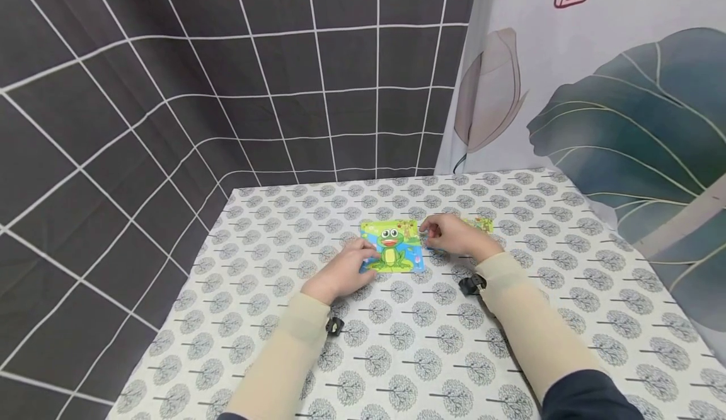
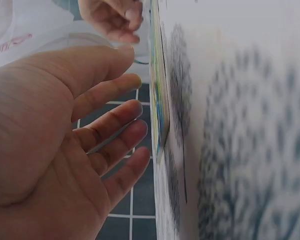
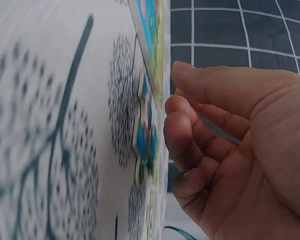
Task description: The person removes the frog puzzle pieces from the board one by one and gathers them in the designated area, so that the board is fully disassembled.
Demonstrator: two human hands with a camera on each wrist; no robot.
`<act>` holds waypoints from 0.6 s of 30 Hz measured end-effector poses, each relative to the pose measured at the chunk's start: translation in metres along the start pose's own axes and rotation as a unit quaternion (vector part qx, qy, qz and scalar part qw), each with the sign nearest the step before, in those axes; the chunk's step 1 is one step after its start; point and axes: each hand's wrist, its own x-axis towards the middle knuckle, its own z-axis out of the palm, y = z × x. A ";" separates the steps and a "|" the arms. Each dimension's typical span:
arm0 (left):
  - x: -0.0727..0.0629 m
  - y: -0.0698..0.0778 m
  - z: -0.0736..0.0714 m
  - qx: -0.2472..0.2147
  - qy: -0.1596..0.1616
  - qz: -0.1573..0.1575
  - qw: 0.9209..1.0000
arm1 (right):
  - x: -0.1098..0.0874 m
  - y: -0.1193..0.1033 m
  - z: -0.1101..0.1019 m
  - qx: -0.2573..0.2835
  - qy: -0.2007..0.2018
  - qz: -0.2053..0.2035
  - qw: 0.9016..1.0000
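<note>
A square frog jigsaw puzzle (image 1: 390,255) lies flat on the patterned tablecloth, its frog picture looking up. At its left edge is my left hand (image 1: 347,270), fingers spread and relaxed, the fingertips overlapping the puzzle's side in the head view. The left wrist view shows nothing in that palm. My right hand (image 1: 454,234) hovers just right of the puzzle, palm turned inward and fingers loosely bent. In the right wrist view its fingers hold nothing visible, and loose puzzle pieces (image 3: 146,142) lie on the cloth beside the puzzle's edge, close to the fingertips.
More colourful pieces (image 1: 482,224) lie beyond the right hand, partly hidden by it. The white tablecloth (image 1: 397,338) has a grey tree print. A dark gridded curtain (image 1: 340,111) hangs behind and to the left, and a leaf-printed white curtain (image 1: 510,130) hangs at the right.
</note>
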 end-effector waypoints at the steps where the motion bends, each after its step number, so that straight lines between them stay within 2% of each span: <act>1: 0.001 0.002 0.001 -0.003 -0.001 0.005 1.000 | 0.001 -0.002 0.001 0.002 -0.001 0.000 1.000; 9: 0.006 0.009 0.007 0.015 -0.012 0.037 0.999 | 0.014 -0.015 0.013 -0.008 -0.002 -0.006 1.000; 18: 0.006 0.012 0.010 0.040 -0.046 0.033 0.998 | 0.031 -0.021 0.030 -0.032 -0.007 -0.002 0.999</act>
